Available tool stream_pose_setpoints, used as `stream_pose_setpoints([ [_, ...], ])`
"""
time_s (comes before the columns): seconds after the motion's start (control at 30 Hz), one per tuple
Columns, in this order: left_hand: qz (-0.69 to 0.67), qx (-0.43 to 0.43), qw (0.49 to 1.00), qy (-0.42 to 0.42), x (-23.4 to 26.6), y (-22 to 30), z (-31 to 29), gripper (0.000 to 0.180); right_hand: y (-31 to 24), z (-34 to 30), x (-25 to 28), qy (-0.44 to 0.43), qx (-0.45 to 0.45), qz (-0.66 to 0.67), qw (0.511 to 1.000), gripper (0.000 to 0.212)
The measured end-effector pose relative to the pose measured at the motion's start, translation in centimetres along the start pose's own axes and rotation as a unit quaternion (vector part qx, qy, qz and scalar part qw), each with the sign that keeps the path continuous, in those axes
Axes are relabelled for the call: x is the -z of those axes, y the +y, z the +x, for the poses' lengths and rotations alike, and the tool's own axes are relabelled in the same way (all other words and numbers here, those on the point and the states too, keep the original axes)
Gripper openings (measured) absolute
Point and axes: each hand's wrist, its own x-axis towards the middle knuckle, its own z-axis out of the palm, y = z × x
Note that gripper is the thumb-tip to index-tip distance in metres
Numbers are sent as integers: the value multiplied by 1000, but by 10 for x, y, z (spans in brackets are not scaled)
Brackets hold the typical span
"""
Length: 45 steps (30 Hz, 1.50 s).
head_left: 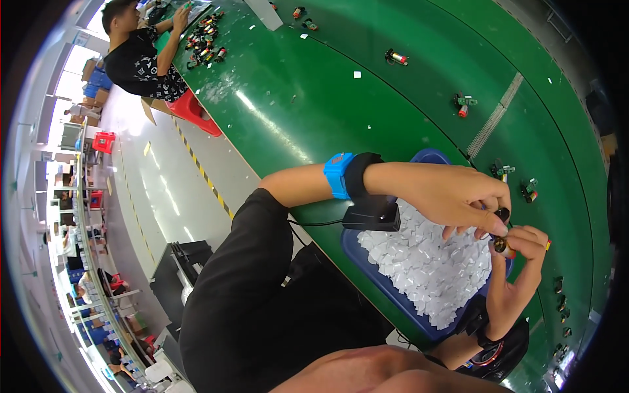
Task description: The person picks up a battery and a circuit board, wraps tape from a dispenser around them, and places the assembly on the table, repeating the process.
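Note:
My left hand (452,196) reaches in from the left over a blue tray (357,252), its fingers closed in a pinch at a small motor assembly (500,245). My right hand (526,242), coming up from below, is closed around that same assembly. Black and brass-coloured parts of it show between the two hands, and a red-yellow end peeks out past the right fingers. My fingers hide most of its body. Beneath the hands, the tray holds a heap of small white square pieces (426,262).
Similar assemblies with green boards, such as one motor (463,103), lie along the green belt (445,72). At the upper left a person (141,65) sits on a red stool (194,112) near a pile of assemblies (204,40). A black box (372,216) with a cable hangs by my left wrist.

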Motion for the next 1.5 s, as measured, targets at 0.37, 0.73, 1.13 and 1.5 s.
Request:
stream_pose_setpoints([
  [0.37,-104,-27,994,3,5,6,1,34,-19,8,1,98,78,-18,992,31],
  [0.73,-156,29,983,96,-11,4,10,30,-5,7,-14,204,93,-47,973,26],
  [1.13,-35,-29,991,122,-19,2,4,32,5,5,-17,209,117,-125,963,29],
  [1.5,-110,-144,973,142,-16,-6,10,34,-11,-2,-8,213,-75,87,970,26],
])
